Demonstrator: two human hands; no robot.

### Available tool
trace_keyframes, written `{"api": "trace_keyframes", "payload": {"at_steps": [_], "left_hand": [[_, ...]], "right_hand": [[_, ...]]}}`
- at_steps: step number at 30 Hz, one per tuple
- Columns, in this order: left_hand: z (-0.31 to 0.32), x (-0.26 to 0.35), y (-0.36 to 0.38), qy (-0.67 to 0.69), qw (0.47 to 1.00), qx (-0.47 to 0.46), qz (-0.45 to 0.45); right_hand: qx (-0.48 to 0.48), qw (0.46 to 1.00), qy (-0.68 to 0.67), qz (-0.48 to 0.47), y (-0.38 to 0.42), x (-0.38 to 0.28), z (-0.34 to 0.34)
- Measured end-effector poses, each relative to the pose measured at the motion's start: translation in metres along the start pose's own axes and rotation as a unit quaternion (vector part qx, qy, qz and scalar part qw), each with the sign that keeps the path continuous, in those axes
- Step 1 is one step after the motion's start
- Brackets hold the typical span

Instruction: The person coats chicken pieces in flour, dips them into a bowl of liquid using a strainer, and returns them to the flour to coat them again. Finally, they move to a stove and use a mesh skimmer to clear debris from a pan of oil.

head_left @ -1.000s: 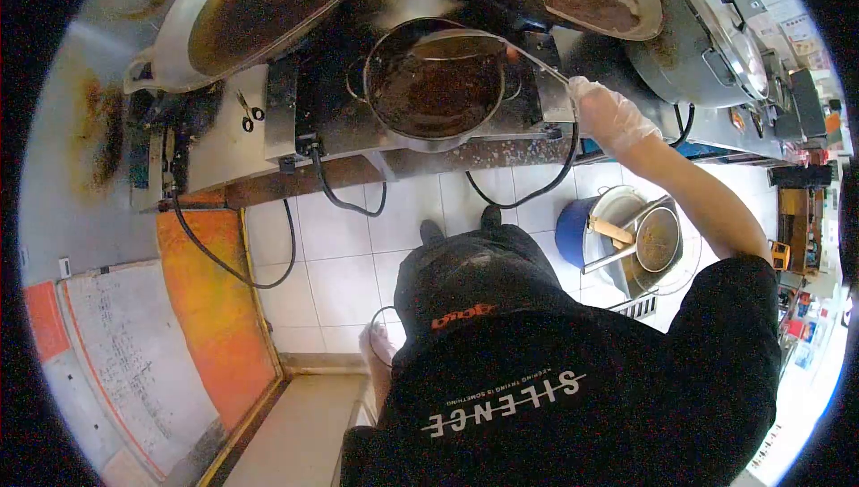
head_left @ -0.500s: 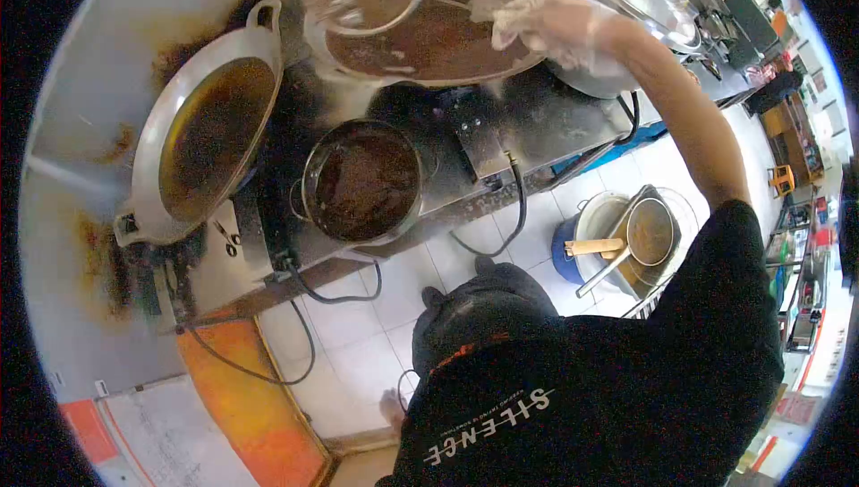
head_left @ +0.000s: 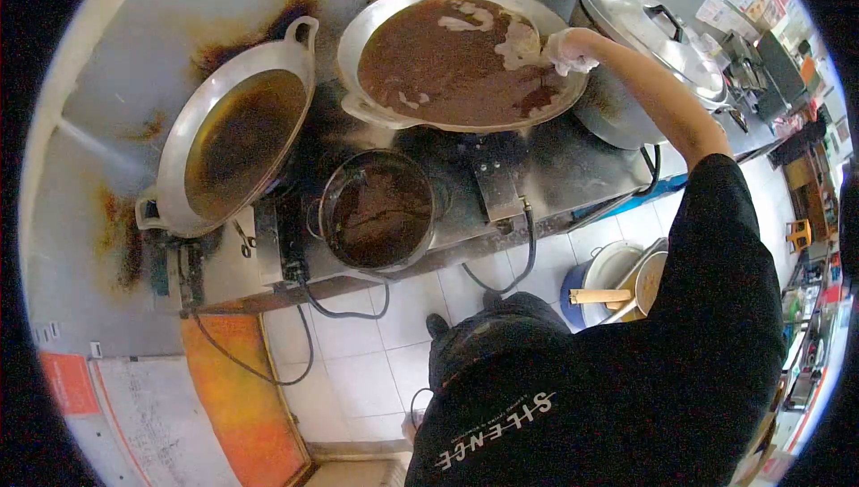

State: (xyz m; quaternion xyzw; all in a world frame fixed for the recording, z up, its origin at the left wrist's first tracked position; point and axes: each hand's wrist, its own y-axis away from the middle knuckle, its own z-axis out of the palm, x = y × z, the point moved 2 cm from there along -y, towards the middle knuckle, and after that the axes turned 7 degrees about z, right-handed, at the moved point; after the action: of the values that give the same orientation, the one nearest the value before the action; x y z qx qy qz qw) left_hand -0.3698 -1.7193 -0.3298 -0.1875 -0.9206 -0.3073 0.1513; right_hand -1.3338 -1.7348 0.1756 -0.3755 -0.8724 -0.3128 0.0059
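Observation:
My right hand (head_left: 570, 51), in a clear plastic glove, is closed at the right rim of a large wok (head_left: 352, 35). It appears to grip the handle of a round strainer, whose head does not show now and may be under the liquid. Reddish-brown liquid (head_left: 429, 62) with pale foam patches fills much of the wok. Low beside my body, my left hand (head_left: 415, 419) is mostly hidden, and its fingers cannot be made out. Nearer me, a smaller pot (head_left: 376, 209) holds dark brown contents. On the left, a second wok (head_left: 170, 165) contains brownish oil-like liquid.
A large lidded pot (head_left: 617, 111) stands right of the wok. Scissors (head_left: 244, 238) lie near the counter's left end. Hoses (head_left: 528, 259) hang over the front edge. On the tiled floor, a blue-sided container (head_left: 573, 294) holds a wooden-handled tool (head_left: 598, 296) and another strainer (head_left: 651, 279).
The round strainer, raised over the big wok's left side before, is out of sight now. My right hand is at the wok's right rim. The view has shifted, so the stove sits lower.

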Motion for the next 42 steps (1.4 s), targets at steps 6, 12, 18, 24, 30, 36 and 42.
{"api": "trace_keyframes", "payload": {"at_steps": [6,12,18,24,30,36,42], "left_hand": [[0.01,-0.002,0.011,0.006,1.0,-0.006,-0.026],[0.0,-0.013,-0.017,-0.052,0.998,-0.011,0.024],[0.006,-0.043,-0.09,0.772,0.635,0.028,-0.024],[-0.082,0.026,-0.066,0.186,0.981,0.06,0.003],[-0.049,-0.028,-0.066,0.035,0.997,0.065,0.034],[-0.016,-0.058,-0.044,-0.044,0.996,0.008,0.079],[-0.028,-0.026,-0.028,0.012,0.994,-0.036,-0.102]], "right_hand": [[-0.134,0.899,-0.197,-0.368,-0.034,-0.014,0.026],[-0.168,0.931,-0.322,-0.044,0.093,-0.107,-0.006],[-0.246,0.822,-0.513,-0.02,0.124,-0.126,-0.013],[-0.268,0.748,-0.604,-0.067,0.131,-0.141,-0.012],[-0.169,0.739,-0.645,-0.099,0.141,-0.152,-0.023],[-0.078,0.721,-0.671,-0.156,0.14,-0.148,-0.077],[-0.13,0.655,-0.72,-0.188,0.103,-0.12,-0.123]]}}
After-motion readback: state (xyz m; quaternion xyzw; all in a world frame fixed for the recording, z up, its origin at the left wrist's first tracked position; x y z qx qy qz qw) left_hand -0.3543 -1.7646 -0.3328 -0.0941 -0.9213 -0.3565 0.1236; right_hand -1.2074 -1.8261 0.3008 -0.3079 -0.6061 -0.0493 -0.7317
